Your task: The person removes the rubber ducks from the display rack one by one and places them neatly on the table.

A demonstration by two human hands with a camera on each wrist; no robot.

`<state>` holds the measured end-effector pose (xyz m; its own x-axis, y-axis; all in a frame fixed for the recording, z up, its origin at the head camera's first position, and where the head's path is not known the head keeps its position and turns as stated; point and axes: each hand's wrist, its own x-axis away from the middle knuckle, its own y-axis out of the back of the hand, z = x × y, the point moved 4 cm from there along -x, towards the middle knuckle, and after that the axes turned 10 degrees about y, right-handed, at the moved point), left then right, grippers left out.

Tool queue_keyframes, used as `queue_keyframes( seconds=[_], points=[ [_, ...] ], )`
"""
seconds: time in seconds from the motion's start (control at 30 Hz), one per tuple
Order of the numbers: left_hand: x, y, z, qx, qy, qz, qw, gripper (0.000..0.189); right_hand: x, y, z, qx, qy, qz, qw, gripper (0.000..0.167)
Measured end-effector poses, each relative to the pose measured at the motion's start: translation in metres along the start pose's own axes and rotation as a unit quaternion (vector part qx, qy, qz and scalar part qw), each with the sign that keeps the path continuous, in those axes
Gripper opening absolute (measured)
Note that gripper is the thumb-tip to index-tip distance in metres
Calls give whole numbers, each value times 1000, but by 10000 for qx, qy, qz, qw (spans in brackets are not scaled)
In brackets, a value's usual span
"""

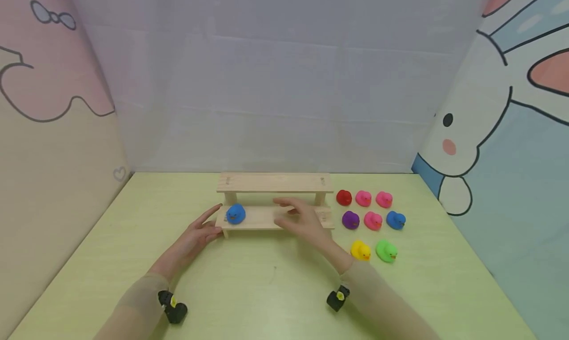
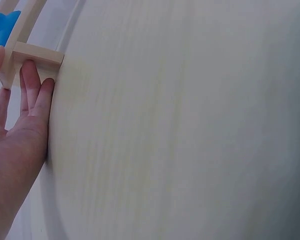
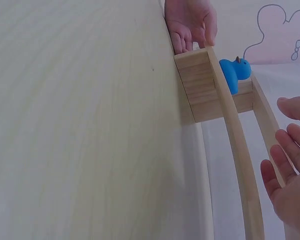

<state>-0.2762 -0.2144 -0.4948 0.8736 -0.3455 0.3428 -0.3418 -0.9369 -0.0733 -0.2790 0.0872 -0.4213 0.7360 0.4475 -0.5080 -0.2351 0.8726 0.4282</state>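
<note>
A two-step wooden stand sits near the back of the table. On the left end of its lower board is a blue rubber duck, also in view from the right wrist. My left hand touches the stand's left end, its fingertips against the end piece under the board. Over the right half of the lower board hovers my right hand, holding nothing; its fingers are spread and slightly bent in the right wrist view.
Right of the stand, several more rubber ducks stand in loose rows: a red duck, pink ducks, a purple duck, another blue duck, a yellow duck and a green duck. A pale curtain hangs behind.
</note>
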Motion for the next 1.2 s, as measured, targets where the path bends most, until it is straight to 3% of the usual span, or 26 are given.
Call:
queue_keyframes(
  seconds=[0.47, 0.8, 1.2],
  points=[
    [1, -1, -2, -37, 9, 20, 10000, 73, -26, -48, 0, -98, -15, 42, 9999, 49],
    [1, 0, -2, -47, -63, 85, 9999, 71, -41, -71, 1, -134, -178, 68, 9997, 48],
    [0, 0, -2, -55, -39, 109, 9999, 72, -50, -90, 5, 252, -279, 149, 9992, 46]
  ],
)
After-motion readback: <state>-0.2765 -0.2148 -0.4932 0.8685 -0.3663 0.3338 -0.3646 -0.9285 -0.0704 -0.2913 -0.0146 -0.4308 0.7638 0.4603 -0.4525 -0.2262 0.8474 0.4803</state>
